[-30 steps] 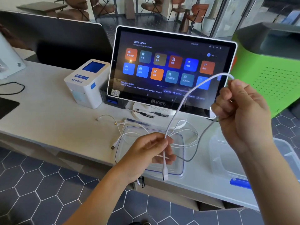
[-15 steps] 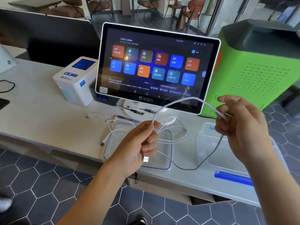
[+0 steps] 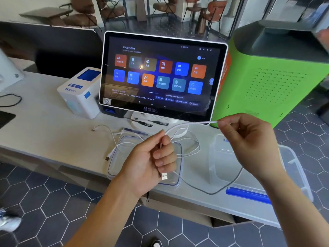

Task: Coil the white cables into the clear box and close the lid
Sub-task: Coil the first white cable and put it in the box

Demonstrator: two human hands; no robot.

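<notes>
My left hand (image 3: 151, 161) grips a white cable (image 3: 188, 124) near its USB plug (image 3: 164, 176), which pokes out below my fist. My right hand (image 3: 249, 141) pinches the same cable farther along, pulling it taut between the hands. The rest of that cable hangs in a grey loop (image 3: 211, 193) below my right hand. A clear lid (image 3: 114, 168) with a blue rim lies flat on the counter under my left hand. Another white cable (image 3: 110, 132) sprawls over the lid and counter. The clear box (image 3: 220, 157) with a blue clip stands open at the right.
A touchscreen terminal (image 3: 160, 75) stands behind the lid, with a white receipt printer (image 3: 80, 93) to its left and a green machine (image 3: 270, 77) to its right. Pens (image 3: 146, 123) lie at the terminal's foot. The counter edge (image 3: 53, 157) runs in front; tiled floor lies below.
Both hands have come down from in front of the screen to counter height. My left hand slid along the cable toward its plug, and the stretch between the hands is now straight.
</notes>
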